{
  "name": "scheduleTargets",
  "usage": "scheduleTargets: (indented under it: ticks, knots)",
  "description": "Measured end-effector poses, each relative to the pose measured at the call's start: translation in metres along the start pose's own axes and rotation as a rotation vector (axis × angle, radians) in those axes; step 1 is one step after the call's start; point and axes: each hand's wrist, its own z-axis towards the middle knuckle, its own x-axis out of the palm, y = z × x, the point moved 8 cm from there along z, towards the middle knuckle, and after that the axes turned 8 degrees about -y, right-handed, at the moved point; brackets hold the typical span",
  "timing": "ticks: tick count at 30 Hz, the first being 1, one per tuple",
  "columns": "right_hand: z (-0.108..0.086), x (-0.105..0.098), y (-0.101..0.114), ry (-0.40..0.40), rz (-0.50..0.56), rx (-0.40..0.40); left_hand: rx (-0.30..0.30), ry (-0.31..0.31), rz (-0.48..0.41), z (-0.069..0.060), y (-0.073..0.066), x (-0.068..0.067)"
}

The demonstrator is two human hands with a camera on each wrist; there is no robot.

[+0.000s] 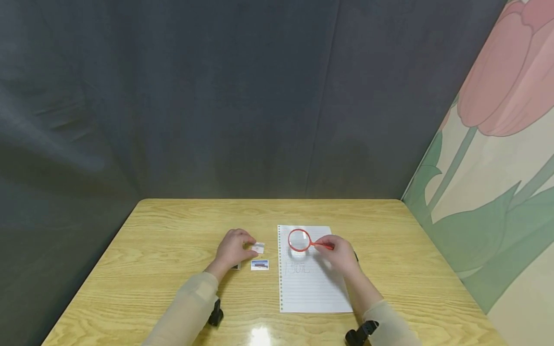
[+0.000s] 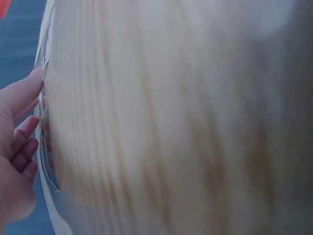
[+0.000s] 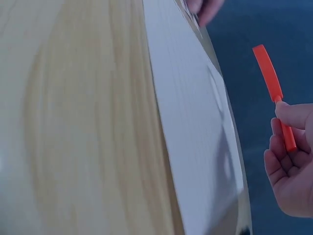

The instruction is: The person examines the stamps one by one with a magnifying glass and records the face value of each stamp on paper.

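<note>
My right hand (image 1: 338,254) pinches the handle of a red-rimmed magnifying glass (image 1: 299,251) and holds it above a lined sheet of paper (image 1: 311,293). In the right wrist view the red magnifying glass (image 3: 267,73) appears edge-on, its handle between thumb and fingers. My left hand (image 1: 233,249) has thumb and forefinger at opposite edges of a small pale stamp (image 1: 258,248). Just nearer lies a white-bordered stamp (image 1: 259,265) with a blue-topped picture. A dark stamp (image 1: 236,266) is mostly hidden beneath the left hand.
Large handwritten marks (image 1: 298,268) stand on the hole-edged paper. The wooden table (image 1: 173,230) ends at a dark curtain (image 1: 242,120) behind and on the left. A wall with a painted tulip (image 1: 497,86) rises on the right.
</note>
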Motion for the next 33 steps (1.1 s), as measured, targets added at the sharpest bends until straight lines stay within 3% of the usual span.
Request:
scheduleTargets:
  ticks: [10,20,27,33]
  knots:
    - [-0.005,-0.062,-0.035,-0.052,-0.076,0.023,0.019,-0.046,-0.120,-0.008,-0.006,-0.006]
    - [-0.014,-0.110,-0.069,-0.083,-0.182,0.061,0.176,-0.017,-0.187,-0.034,-0.046,-0.003]
    - [-0.020,-0.138,-0.091,-0.100,-0.194,0.136,0.217,0.058,-0.206,-0.050,-0.071,0.009]
    - [-0.020,-0.154,-0.104,-0.117,-0.264,0.130,0.274,0.106,-0.185,-0.063,-0.089,0.023]
